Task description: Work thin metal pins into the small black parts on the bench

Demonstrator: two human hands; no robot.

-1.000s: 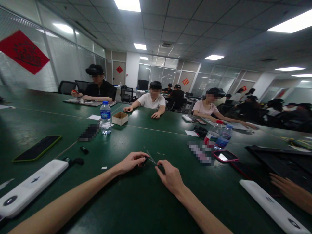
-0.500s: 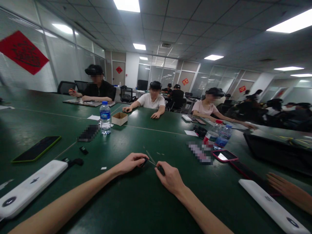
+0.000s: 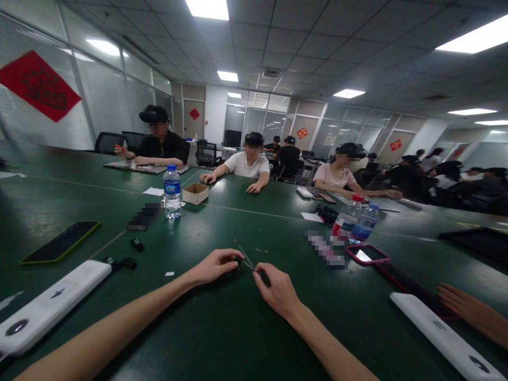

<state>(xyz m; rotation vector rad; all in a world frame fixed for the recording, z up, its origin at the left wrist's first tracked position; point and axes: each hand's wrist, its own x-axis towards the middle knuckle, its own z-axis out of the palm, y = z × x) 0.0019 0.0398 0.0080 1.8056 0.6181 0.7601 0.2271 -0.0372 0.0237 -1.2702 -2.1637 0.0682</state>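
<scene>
Right of the blue-capped water bottle [image 3: 172, 191] and nearer the wearer, the right hand [image 3: 278, 288] curls round a dark-handled, thin-shafted tool [image 3: 264, 278], its tip by a small dark piece [image 3: 238, 261] pinched in the left hand [image 3: 216, 265]. The step looks like tool work on that piece; the next move calls for steady alignment.

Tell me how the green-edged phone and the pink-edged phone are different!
The green-edged phone has a green rim; the pink-edged phone's is pink. The green-edged phone's screen looks all dark; the pink-edged phone's has a bright patch. The green-edged phone lies left of the left hand; the pink-edged phone lies right of the right hand, near bottles. Both lie flat on the table.
</scene>
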